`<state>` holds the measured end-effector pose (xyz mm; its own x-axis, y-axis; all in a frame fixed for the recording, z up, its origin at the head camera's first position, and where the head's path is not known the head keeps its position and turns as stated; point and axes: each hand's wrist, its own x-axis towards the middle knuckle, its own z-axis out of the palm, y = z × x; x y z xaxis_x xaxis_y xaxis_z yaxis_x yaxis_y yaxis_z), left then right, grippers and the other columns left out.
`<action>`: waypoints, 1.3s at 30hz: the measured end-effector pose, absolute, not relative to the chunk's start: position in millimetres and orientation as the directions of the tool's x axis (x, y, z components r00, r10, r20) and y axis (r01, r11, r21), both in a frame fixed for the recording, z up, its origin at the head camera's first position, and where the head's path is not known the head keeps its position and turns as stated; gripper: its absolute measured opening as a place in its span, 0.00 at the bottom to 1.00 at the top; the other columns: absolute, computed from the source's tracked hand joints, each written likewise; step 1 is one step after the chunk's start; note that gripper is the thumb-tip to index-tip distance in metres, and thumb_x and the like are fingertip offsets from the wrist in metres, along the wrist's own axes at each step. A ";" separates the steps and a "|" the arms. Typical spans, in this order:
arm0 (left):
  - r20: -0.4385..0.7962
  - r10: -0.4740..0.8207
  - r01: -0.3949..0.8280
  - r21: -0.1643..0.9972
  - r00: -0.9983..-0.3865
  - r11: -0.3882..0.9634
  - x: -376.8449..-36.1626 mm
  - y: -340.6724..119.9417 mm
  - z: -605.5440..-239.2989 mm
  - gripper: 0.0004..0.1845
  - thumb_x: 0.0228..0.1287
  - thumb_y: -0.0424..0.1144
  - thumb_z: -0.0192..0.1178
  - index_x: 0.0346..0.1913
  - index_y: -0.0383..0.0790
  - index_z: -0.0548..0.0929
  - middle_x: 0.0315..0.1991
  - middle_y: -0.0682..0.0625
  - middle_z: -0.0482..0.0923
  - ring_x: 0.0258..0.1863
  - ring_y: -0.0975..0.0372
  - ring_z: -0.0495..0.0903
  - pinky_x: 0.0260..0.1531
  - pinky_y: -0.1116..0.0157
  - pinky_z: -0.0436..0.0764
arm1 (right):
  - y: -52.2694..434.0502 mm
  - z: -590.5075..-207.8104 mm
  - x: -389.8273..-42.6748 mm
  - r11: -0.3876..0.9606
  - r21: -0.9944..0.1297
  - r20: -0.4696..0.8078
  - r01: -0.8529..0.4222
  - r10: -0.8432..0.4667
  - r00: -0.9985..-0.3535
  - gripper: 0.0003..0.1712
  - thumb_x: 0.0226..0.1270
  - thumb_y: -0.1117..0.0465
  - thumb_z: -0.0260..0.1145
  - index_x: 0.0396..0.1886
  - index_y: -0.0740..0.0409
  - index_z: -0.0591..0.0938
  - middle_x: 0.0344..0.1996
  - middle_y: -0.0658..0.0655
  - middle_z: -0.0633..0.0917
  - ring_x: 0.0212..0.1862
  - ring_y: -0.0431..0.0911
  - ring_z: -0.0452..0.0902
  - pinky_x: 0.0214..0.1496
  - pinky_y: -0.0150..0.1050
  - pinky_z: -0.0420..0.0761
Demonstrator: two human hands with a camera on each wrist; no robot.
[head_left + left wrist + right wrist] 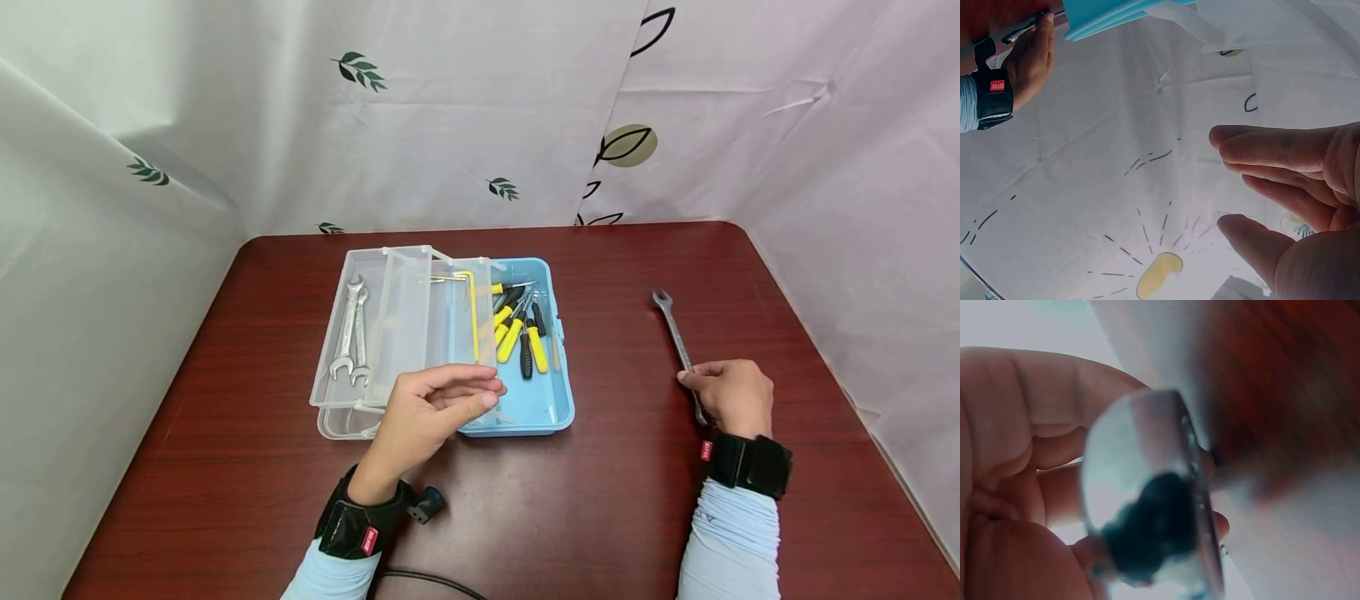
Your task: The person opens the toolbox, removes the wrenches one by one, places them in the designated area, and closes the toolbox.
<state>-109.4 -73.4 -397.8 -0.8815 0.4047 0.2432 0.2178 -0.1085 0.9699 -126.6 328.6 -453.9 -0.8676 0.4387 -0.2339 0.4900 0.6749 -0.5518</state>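
White curtains printed with green leaves hang around a dark red wooden table, on the left, the far and the right side. I sit at the near edge of this table, and both my forearms are in light blue sleeves with a black wrist strap on each.

My right hand lies on the right part of the table, and its fingers are curled around the near end of a long silver wrench. The wrench lies flat on the wood, and its open head points to the far side, a little to the left. In the right wrist view the metal is very close and blurred, but I can see my fingers bent around it.

My left hand is raised over the near edge of the toolbox, in the middle of the table. Its fingers are stretched out together to the right, with the thumb below them, and they hold nothing. The left wrist view shows the same: straight fingers with a gap to the thumb.

The toolbox is a light blue box with a clear plastic tray swung out to its left side. In the left compartment of the tray lie two silver spanners. In the blue box lie several screwdrivers with yellow and black handles, well apart from the wrench.
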 end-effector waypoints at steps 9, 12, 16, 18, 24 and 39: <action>0.250 0.408 0.229 0.968 -0.878 -0.101 -109.7 -73.3 -398.4 0.14 0.65 0.25 0.68 0.54 0.28 0.87 0.45 0.39 0.89 0.45 0.54 0.90 0.47 0.58 0.87 | 327.5 -453.3 -127.0 0.675 -0.540 -0.234 0.503 0.453 -0.860 0.17 0.71 0.53 0.71 0.42 0.65 0.91 0.31 0.65 0.85 0.43 0.62 0.68 0.24 0.43 0.72; 0.254 0.409 0.231 0.967 -0.876 -0.105 -110.2 -73.2 -399.1 0.15 0.65 0.24 0.68 0.54 0.28 0.86 0.45 0.38 0.89 0.45 0.55 0.90 0.47 0.58 0.87 | 326.8 -453.2 -127.0 0.679 -0.537 -0.227 0.501 0.455 -0.861 0.17 0.71 0.53 0.71 0.42 0.65 0.91 0.36 0.69 0.86 0.45 0.63 0.68 0.27 0.43 0.71; 0.260 0.412 0.235 0.966 -0.873 -0.112 -110.8 -73.4 -400.3 0.14 0.65 0.24 0.68 0.53 0.27 0.86 0.45 0.37 0.89 0.45 0.56 0.90 0.47 0.59 0.87 | 326.4 -453.0 -127.0 0.668 -0.539 -0.235 0.513 0.466 -0.853 0.18 0.71 0.52 0.71 0.43 0.65 0.91 0.39 0.70 0.85 0.46 0.64 0.67 0.27 0.43 0.71; 0.260 0.412 0.235 0.966 -0.873 -0.112 -110.8 -73.6 -400.5 0.14 0.65 0.24 0.68 0.53 0.27 0.86 0.45 0.37 0.89 0.45 0.56 0.90 0.47 0.59 0.87 | 326.3 -453.0 -127.0 0.660 -0.542 -0.242 0.521 0.471 -0.848 0.18 0.71 0.52 0.71 0.43 0.65 0.91 0.38 0.69 0.85 0.46 0.63 0.67 0.26 0.43 0.71; 0.259 0.410 0.234 0.966 -0.875 -0.110 -110.1 -74.0 -400.4 0.14 0.65 0.24 0.68 0.53 0.27 0.86 0.45 0.37 0.89 0.45 0.53 0.90 0.46 0.59 0.87 | 325.3 -453.8 -126.9 0.659 -0.542 -0.235 0.521 0.477 -0.847 0.17 0.71 0.54 0.71 0.42 0.65 0.91 0.41 0.72 0.85 0.49 0.66 0.67 0.32 0.47 0.73; 0.264 0.404 0.238 0.965 -0.876 -0.115 -109.4 -73.9 -397.1 0.14 0.64 0.24 0.69 0.53 0.28 0.87 0.45 0.38 0.89 0.45 0.44 0.89 0.46 0.57 0.87 | 321.0 -455.9 -127.3 0.696 -0.539 -0.143 0.475 0.480 -0.866 0.15 0.69 0.59 0.72 0.42 0.70 0.90 0.42 0.75 0.86 0.47 0.70 0.71 0.45 0.61 0.74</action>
